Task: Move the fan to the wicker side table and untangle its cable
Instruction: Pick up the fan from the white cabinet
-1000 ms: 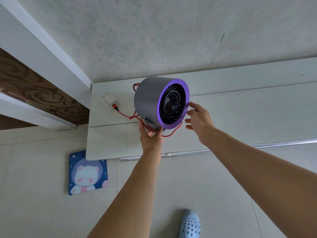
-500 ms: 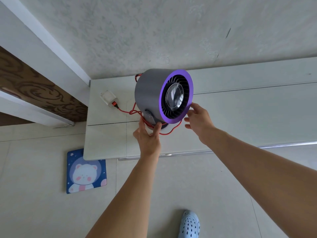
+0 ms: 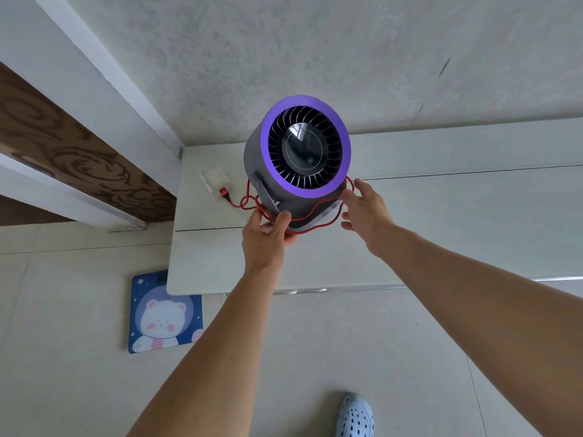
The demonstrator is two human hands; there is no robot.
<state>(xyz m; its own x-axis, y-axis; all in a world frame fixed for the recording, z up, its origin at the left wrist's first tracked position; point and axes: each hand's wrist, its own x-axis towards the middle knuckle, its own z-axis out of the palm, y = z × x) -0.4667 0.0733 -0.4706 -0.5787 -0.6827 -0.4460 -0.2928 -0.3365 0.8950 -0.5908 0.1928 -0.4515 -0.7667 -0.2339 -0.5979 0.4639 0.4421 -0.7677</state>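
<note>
Landmark: fan [image 3: 296,159], grey body, purple ring, tilted face-up over the white ledge [image 3: 441,216] below the wall. Far left of fan, on the floor: blue bear mat [image 3: 164,312]. Just left of fan: white charger [image 3: 214,179] on the ledge, red cable [image 3: 249,200] running from it and looped around the fan's base (tangled). At the fan's lower left: left hand [image 3: 265,241], fingers curled onto base and cable. At its lower right: right hand [image 3: 367,209], fingers apart, tips near the base; contact unclear.
</note>
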